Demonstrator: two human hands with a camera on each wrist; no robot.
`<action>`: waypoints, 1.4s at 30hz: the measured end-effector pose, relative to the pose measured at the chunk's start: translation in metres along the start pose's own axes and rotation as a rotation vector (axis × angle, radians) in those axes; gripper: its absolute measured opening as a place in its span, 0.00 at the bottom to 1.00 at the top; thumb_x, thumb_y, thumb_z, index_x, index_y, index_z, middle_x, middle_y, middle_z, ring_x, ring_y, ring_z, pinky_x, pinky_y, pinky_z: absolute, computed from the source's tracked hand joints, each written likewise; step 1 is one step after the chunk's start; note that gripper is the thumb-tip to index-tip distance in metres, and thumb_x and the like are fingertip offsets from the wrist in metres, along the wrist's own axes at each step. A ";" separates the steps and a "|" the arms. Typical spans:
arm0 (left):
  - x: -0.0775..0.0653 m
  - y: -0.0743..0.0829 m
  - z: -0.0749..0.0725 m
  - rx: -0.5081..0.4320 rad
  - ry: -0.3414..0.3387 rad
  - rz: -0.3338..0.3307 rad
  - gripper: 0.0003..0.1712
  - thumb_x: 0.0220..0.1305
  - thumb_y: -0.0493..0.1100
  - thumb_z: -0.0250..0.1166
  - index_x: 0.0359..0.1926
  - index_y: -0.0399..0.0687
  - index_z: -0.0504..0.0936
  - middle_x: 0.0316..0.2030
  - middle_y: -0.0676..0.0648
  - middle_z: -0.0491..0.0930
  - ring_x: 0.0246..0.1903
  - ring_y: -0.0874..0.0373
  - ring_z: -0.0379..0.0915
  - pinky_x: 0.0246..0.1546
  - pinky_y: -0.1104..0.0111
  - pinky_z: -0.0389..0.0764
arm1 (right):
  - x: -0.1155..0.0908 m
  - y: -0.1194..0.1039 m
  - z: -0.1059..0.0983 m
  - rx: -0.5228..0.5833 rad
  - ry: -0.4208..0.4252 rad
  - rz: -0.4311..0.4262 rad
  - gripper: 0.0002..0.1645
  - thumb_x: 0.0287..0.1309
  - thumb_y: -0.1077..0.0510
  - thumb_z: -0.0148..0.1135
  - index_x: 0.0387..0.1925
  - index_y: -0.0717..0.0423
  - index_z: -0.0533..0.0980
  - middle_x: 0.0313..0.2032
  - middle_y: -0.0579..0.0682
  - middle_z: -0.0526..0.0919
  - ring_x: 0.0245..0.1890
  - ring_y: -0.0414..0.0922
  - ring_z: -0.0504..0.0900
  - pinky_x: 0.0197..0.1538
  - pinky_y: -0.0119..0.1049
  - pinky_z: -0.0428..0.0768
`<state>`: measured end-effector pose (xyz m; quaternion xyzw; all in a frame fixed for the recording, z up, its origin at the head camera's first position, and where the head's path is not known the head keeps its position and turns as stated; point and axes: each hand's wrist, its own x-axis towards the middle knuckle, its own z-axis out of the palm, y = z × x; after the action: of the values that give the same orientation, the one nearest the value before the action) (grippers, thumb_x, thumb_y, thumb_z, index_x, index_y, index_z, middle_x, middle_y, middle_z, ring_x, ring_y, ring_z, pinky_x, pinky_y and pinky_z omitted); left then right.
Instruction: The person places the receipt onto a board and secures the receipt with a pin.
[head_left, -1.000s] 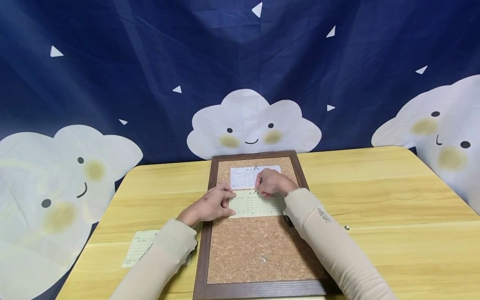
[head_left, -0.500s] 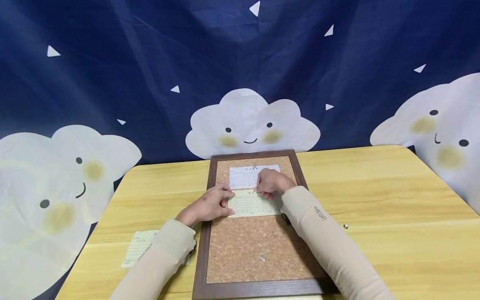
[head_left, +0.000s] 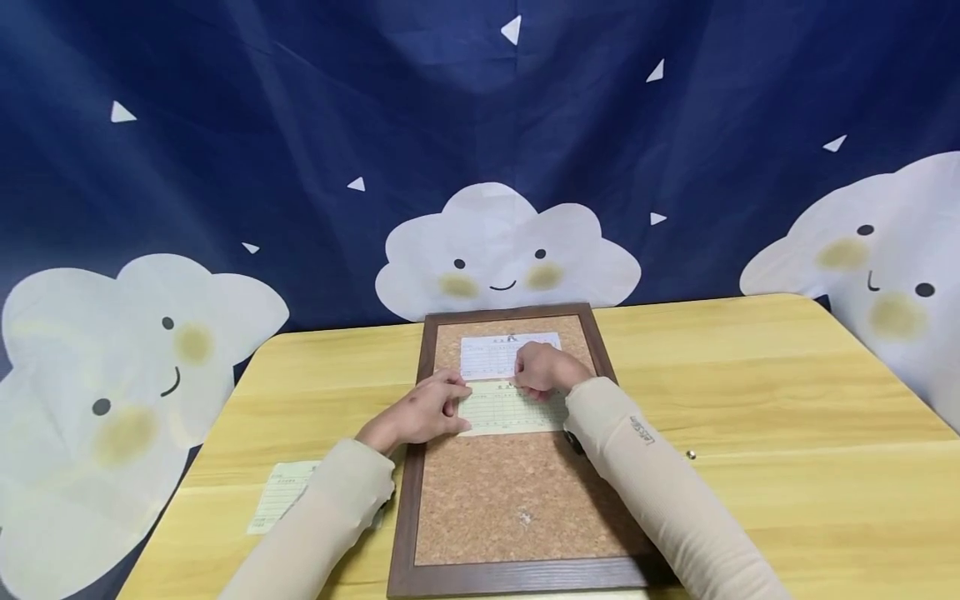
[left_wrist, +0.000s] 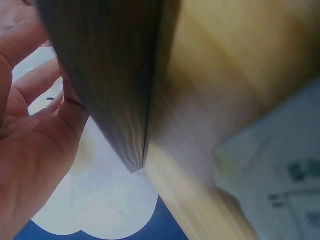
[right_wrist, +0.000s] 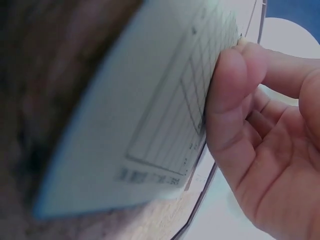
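Note:
A framed cork board [head_left: 480, 500] lies on the wooden table, with a white printed form [head_left: 483, 358] near its far end. Directly below that is a pale yellow printed form [head_left: 498, 410]. My left hand [head_left: 423, 408] rests over the board's left frame, thumb and fingertips pressing on the yellow form's left edge. At this form's top middle, my right hand [head_left: 546, 368] pinches a push pin between thumb and forefinger; the fingers hide most of it. In the right wrist view, the right hand's pinched fingertips [right_wrist: 242, 67] touch the form [right_wrist: 145, 115].
Another pale yellow form [head_left: 281, 496] lies on the table at left, partly under the left sleeve [head_left: 330, 508]. A small shiny pin [head_left: 692, 455] sits on the table to the right. A clear pin [head_left: 525, 518] shows low on the cork. A cloud-print curtain [head_left: 480, 100] hangs behind.
My right hand has shifted very slightly right at the top of the yellow form, still pinching. The left hand stays on the form's left edge. The head view has moved a little.

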<state>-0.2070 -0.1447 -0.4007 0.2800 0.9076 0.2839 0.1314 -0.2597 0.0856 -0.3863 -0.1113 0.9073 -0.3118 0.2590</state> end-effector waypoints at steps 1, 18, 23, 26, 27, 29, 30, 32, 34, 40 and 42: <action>0.000 0.000 0.000 -0.003 0.000 0.000 0.32 0.62 0.35 0.71 0.65 0.28 0.72 0.60 0.38 0.67 0.34 0.61 0.67 0.46 0.64 0.71 | 0.000 0.000 0.001 -0.011 0.000 -0.008 0.12 0.70 0.62 0.59 0.28 0.60 0.73 0.19 0.50 0.77 0.18 0.41 0.75 0.25 0.32 0.80; -0.002 -0.002 0.001 -0.031 0.012 0.055 0.30 0.62 0.33 0.70 0.64 0.28 0.73 0.62 0.36 0.66 0.35 0.61 0.69 0.45 0.68 0.73 | -0.012 0.005 -0.006 -0.040 -0.016 -0.076 0.08 0.67 0.66 0.58 0.30 0.60 0.74 0.22 0.52 0.79 0.21 0.41 0.76 0.28 0.33 0.80; -0.004 -0.003 -0.001 -0.036 0.027 0.043 0.31 0.62 0.34 0.70 0.65 0.29 0.73 0.63 0.37 0.66 0.35 0.62 0.70 0.47 0.66 0.74 | -0.017 0.011 -0.008 -0.055 0.006 -0.103 0.07 0.65 0.66 0.60 0.30 0.61 0.74 0.21 0.51 0.79 0.20 0.41 0.78 0.28 0.33 0.81; -0.005 -0.003 -0.002 -0.056 0.035 0.030 0.32 0.63 0.35 0.70 0.66 0.30 0.72 0.64 0.37 0.66 0.35 0.63 0.70 0.48 0.66 0.73 | -0.021 0.013 -0.010 -0.099 0.023 -0.107 0.07 0.65 0.64 0.61 0.30 0.59 0.75 0.19 0.50 0.79 0.19 0.41 0.77 0.27 0.32 0.79; -0.005 -0.002 -0.003 -0.068 0.039 0.026 0.32 0.63 0.35 0.70 0.66 0.30 0.72 0.64 0.37 0.66 0.35 0.63 0.70 0.48 0.66 0.73 | -0.023 0.014 -0.011 -0.119 0.029 -0.111 0.07 0.65 0.63 0.62 0.30 0.58 0.75 0.18 0.50 0.79 0.18 0.40 0.76 0.27 0.31 0.78; -0.007 -0.002 -0.004 -0.087 0.046 0.024 0.33 0.63 0.35 0.70 0.66 0.30 0.71 0.64 0.36 0.65 0.34 0.64 0.70 0.47 0.66 0.73 | -0.026 0.014 -0.012 -0.144 0.034 -0.120 0.07 0.65 0.63 0.62 0.30 0.57 0.75 0.17 0.48 0.78 0.16 0.40 0.74 0.27 0.31 0.75; -0.008 -0.002 -0.005 -0.095 0.050 0.021 0.33 0.63 0.35 0.70 0.66 0.30 0.71 0.64 0.37 0.65 0.34 0.64 0.70 0.47 0.67 0.73 | -0.028 0.015 -0.012 -0.155 0.039 -0.130 0.07 0.65 0.63 0.61 0.30 0.57 0.75 0.16 0.48 0.77 0.15 0.39 0.73 0.27 0.30 0.74; -0.010 -0.002 -0.006 -0.106 0.056 0.017 0.32 0.63 0.35 0.70 0.66 0.30 0.71 0.65 0.37 0.65 0.34 0.64 0.71 0.46 0.67 0.73 | -0.032 0.016 -0.013 -0.170 0.042 -0.149 0.07 0.66 0.64 0.60 0.30 0.57 0.75 0.14 0.47 0.74 0.13 0.38 0.71 0.26 0.29 0.71; -0.012 -0.002 -0.007 -0.113 0.055 0.012 0.32 0.64 0.35 0.69 0.66 0.30 0.71 0.65 0.37 0.64 0.33 0.64 0.71 0.44 0.69 0.74 | -0.037 0.018 -0.014 -0.167 0.041 -0.163 0.07 0.66 0.64 0.60 0.30 0.58 0.75 0.13 0.45 0.72 0.13 0.38 0.69 0.25 0.29 0.70; -0.019 -0.006 -0.010 -0.126 0.060 0.006 0.33 0.64 0.36 0.69 0.67 0.31 0.70 0.65 0.38 0.64 0.35 0.65 0.71 0.44 0.70 0.74 | -0.046 0.024 -0.017 -0.179 0.058 -0.188 0.07 0.65 0.65 0.60 0.30 0.58 0.74 0.11 0.44 0.70 0.12 0.37 0.68 0.22 0.28 0.67; -0.021 -0.007 -0.011 -0.133 0.064 0.008 0.33 0.64 0.37 0.70 0.67 0.30 0.70 0.65 0.37 0.64 0.35 0.64 0.71 0.43 0.70 0.75 | -0.049 0.025 -0.017 -0.192 0.068 -0.201 0.07 0.65 0.65 0.61 0.29 0.58 0.75 0.11 0.44 0.71 0.11 0.36 0.68 0.22 0.28 0.69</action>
<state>-0.1974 -0.1669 -0.3946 0.2652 0.8894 0.3527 0.1196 -0.2288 0.1319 -0.3707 -0.2153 0.9255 -0.2517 0.1839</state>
